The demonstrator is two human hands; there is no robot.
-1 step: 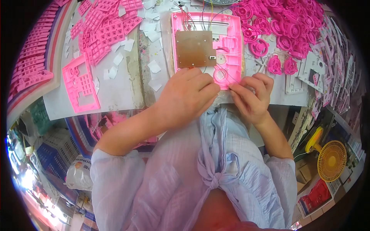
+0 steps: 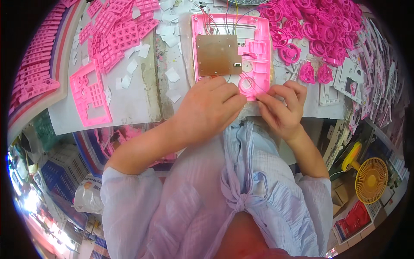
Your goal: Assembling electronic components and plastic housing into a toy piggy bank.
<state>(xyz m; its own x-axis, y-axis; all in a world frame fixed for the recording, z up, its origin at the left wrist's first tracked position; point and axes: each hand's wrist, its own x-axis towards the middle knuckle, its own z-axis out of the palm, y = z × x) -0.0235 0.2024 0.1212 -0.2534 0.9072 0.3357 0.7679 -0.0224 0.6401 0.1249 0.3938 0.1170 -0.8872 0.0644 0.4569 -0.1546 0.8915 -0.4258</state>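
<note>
A pink plastic case (image 2: 262, 77) lies open-side up at the table's front edge, its hollow inside showing. Over its upper left part sits a flat brown circuit board (image 2: 217, 54) with a small switch at its right side. My left hand (image 2: 211, 105) is closed with bent fingers over the case's near left end; what its fingertips grip is hidden. At the near right corner, my right hand (image 2: 284, 108) pinches thumb and forefinger together on a thin wire (image 2: 260, 88). That wire runs past a round ring moulded in the case.
Pink grid-like frames (image 2: 118, 32) are heaped at the back left, with a larger pink panel (image 2: 90, 95) nearer. White paper pieces (image 2: 172, 74) are scattered about. Magenta ring parts (image 2: 319, 26) pile up at the back right, beside stacked white panels (image 2: 379, 64). A yellow fan (image 2: 371, 180) stands lower right.
</note>
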